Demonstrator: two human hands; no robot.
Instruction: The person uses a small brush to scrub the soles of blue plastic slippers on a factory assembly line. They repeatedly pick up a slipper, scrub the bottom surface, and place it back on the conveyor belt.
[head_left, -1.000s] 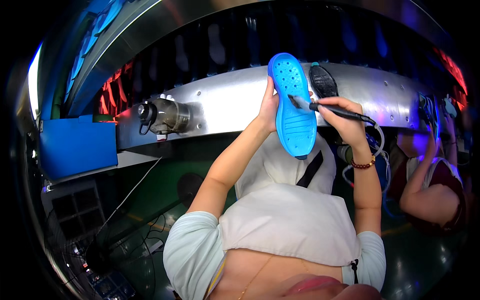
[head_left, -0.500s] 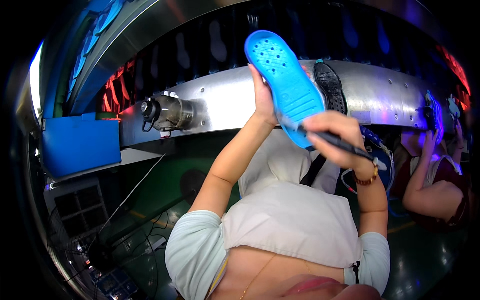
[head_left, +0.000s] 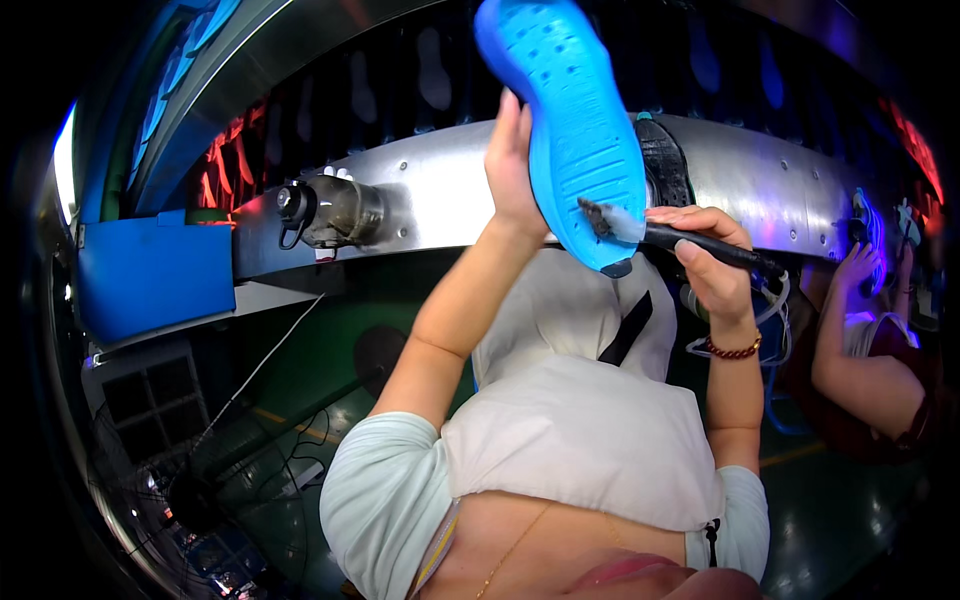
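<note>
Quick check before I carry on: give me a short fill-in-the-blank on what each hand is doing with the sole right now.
1. The left hand holds up a shoe sole coloured ____.
2. The right hand grips a dark-handled ____, its bristles touching the sole's lower end.
3. The right wrist wears a beaded ____ of dark red.
4. Behind the sole runs a curved conveyor housing made of shiny ____.

Missing words: blue; brush; bracelet; metal

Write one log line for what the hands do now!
left hand: holds blue sole | right hand: holds brush | brush tip: on sole
</note>
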